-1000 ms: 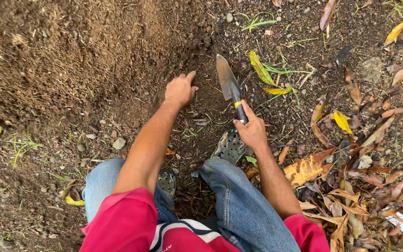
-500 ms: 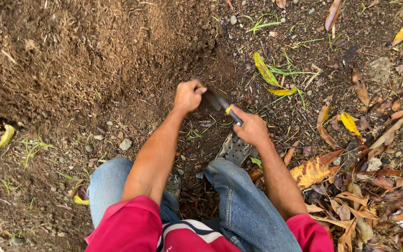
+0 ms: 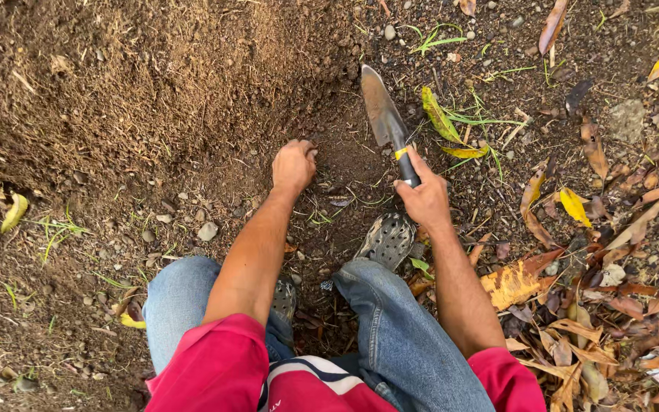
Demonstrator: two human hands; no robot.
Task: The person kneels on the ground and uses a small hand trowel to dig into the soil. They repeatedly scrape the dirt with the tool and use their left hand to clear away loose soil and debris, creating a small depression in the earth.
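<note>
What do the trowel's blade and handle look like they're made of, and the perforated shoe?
Trowel in the right hand: the blade looks like dull, soil-stained metal; the handle appears black plastic or rubber with a yellow band. Shoe: probably moulded grey foam or rubber, judging by its perforations.

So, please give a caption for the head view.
Crouching person's right hand holds a trowel; left hand presses the soil.

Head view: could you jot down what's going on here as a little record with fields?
Setting: bare soil with pebbles, dry leaves at right
Left hand: curled, pressed into the soil
Right hand: gripping a garden trowel by its handle
Trowel blade: points away, above the soil
Person: crouched, blue jeans, perforated shoe
</note>
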